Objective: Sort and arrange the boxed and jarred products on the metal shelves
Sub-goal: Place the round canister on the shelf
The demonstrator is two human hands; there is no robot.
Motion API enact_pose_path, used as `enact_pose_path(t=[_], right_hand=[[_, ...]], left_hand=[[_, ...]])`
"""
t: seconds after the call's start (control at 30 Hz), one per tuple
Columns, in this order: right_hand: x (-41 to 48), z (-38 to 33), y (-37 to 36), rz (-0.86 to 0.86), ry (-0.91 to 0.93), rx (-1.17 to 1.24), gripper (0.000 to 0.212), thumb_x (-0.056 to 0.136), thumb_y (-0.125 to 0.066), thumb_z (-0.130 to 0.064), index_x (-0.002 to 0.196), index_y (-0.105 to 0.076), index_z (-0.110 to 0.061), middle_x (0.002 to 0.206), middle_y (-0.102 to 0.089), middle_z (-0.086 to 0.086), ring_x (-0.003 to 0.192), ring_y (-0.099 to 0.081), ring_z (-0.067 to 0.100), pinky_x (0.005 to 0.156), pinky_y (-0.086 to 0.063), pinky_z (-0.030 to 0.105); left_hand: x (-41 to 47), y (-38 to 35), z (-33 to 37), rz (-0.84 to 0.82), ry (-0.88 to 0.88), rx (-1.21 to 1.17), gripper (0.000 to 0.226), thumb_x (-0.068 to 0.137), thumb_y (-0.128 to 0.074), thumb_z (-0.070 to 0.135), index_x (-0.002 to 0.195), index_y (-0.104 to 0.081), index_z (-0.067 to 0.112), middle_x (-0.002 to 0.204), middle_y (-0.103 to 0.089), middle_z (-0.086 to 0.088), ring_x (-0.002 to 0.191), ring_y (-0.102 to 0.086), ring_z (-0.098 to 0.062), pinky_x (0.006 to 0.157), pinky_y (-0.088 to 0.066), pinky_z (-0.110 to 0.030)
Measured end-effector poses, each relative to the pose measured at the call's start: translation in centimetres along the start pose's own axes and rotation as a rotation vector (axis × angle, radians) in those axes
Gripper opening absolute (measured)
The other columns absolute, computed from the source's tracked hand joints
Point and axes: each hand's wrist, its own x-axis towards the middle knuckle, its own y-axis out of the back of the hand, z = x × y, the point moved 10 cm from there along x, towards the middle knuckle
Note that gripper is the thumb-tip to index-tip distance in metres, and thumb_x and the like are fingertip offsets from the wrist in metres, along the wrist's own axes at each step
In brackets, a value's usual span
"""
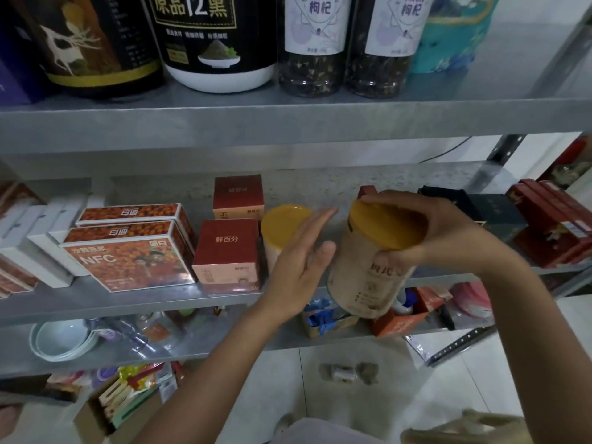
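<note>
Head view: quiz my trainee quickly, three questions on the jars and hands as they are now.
1. True or false: the left hand grips the tilted yellow-lidded jar.
2. The upright yellow-lidded jar stands: A) right beside a red box; B) in the left hand; C) on the floor.
3. Fill in: the right hand holds the tilted jar by its ____.
Key: 1 false; 2 A; 3 lid.
</note>
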Motion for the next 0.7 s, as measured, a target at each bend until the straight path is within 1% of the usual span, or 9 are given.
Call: enact_pose_path(t=[0.07,0.13,0.2,0.27,0.4,0.53,0.6,0.63,0.7], right_hand=[[-1.0,-0.9,0.5,-0.038,0.029,0.04,0.075,0.053,-0.076,-0.064,0.122,-0.05,-0.061,0.121,-0.05,-0.04,0.111,-0.048,-0.016,0.077,-0.047,0.007],[-1.4,-0.5,0.9,-0.054,0.008,0.099,0.07,0.051,-0.073,-0.066,0.119,-0.056,-0.057,0.115,-0.057,-0.035,0.106,-0.054,-0.012,0.078,-0.049,0.009],[-1.3,0.7,0.8,-0.065,-0.055,0.174,0.066,0.051,-0.071,-0.066,0.116,-0.063,-0.051,0.11,-0.064,-0.027,0.101,-0.061,-0.005,0.076,-0.052,0.016],[-1.1,2.0,0.6,-0.063,-0.104,0.238,0.064,0.053,-0.071,-0.064,0.113,-0.067,-0.042,0.105,-0.069,-0.023,0.097,-0.065,-0.002,0.075,-0.053,0.017],[-0.6,3.8,0.2,0.036,-0.158,0.372,0.045,0.059,-0.082,-0.059,0.093,-0.073,-0.031,0.086,-0.075,-0.012,0.08,-0.072,0.004,0.066,-0.052,0.015],[0.1,5.0,0.4,0.178,-0.187,0.438,0.049,0.055,-0.071,-0.061,0.094,-0.074,-0.03,0.087,-0.075,-0.009,0.082,-0.072,0.007,0.074,-0.054,0.025],[0.0,5.1,0.8,0.165,-0.118,0.521,0.045,0.067,-0.069,-0.052,0.104,-0.073,-0.027,0.098,-0.075,-0.004,0.092,-0.071,0.012,0.078,-0.055,0.027],[-0.2,5.2,0.9,0.143,-0.093,0.6,0.041,0.074,-0.068,-0.046,0.107,-0.073,-0.024,0.1,-0.075,-0.002,0.094,-0.071,0.015,0.078,-0.056,0.026],[-0.8,5.9,0.4,0.1,-0.09,0.754,0.025,0.086,-0.065,-0.042,0.098,-0.077,-0.023,0.093,-0.076,0.001,0.088,-0.072,0.015,0.072,-0.055,0.023]], left_hand=[[0.3,-2.0,-0.2,-0.012,0.196,-0.365,0.055,0.091,-0.029,0.071,0.13,-0.056,0.043,0.134,-0.057,0.02,0.127,-0.048,0.004,0.099,-0.041,-0.012],[0.1,-5.3,-0.9,-0.096,0.39,-0.607,0.047,0.096,-0.025,0.064,0.115,-0.065,0.05,0.122,-0.065,0.02,0.118,-0.058,0.001,0.092,-0.048,-0.014],[-0.8,-8.0,-2.3,-0.124,0.578,-0.762,0.052,0.097,-0.024,0.063,0.117,-0.068,0.042,0.125,-0.067,0.006,0.119,-0.06,-0.012,0.097,-0.05,-0.029],[-1.6,-9.3,-3.5,-0.054,0.714,-0.832,0.057,0.095,-0.028,0.066,0.113,-0.072,0.034,0.122,-0.069,-0.003,0.115,-0.064,-0.018,0.094,-0.053,-0.033],[-2.5,-11.3,-4.6,0.053,0.853,-0.99,0.061,0.093,-0.035,0.065,0.103,-0.077,0.021,0.111,-0.072,-0.012,0.101,-0.07,-0.024,0.071,-0.059,-0.031],[-3.2,-13.4,-4.0,0.038,0.983,-1.167,0.066,0.096,-0.034,0.064,0.113,-0.069,0.012,0.113,-0.071,-0.017,0.098,-0.071,-0.03,0.077,-0.058,-0.04],[-3.5,-13.7,-3.8,0.05,1.017,-1.207,0.055,0.098,-0.039,0.055,0.105,-0.068,0.009,0.096,-0.074,-0.014,0.083,-0.073,-0.026,0.071,-0.06,-0.038],[-3.5,-13.8,-3.3,0.016,1.029,-1.218,0.047,0.097,-0.046,0.048,0.102,-0.068,0.008,0.09,-0.075,-0.013,0.081,-0.073,-0.025,0.073,-0.06,-0.037],[-3.2,-13.7,-1.2,-0.066,0.985,-1.172,0.03,0.09,-0.062,0.029,0.101,-0.07,0.002,0.096,-0.072,-0.016,0.094,-0.067,-0.027,0.087,-0.054,-0.04]])
